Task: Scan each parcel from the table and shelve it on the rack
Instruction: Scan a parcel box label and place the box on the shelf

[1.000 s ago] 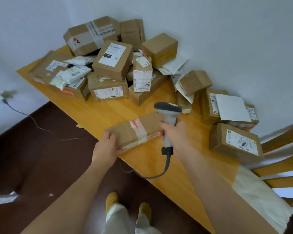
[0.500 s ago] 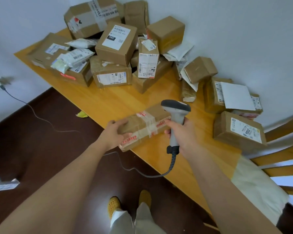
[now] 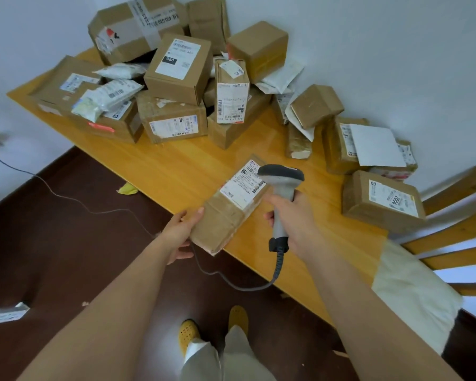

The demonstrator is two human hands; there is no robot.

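Turned label-up since the earlier frame, the flat parcel (image 3: 231,207) overhangs the desk (image 3: 176,171) edge, left hand (image 3: 180,232) gripping its near end to steady it while right hand (image 3: 291,218) grips the barcode scanner (image 3: 282,193) over its label (image 3: 245,185).

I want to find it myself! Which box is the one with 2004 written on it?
Start at the long wooden table with the heap of boxes along the white wall. Go to its right end, near the wooden slats. The box sits there alone, nearest that end, with a white label on top showing 2004 in big digits. No hands touch it, unlike the parcel being scanned.
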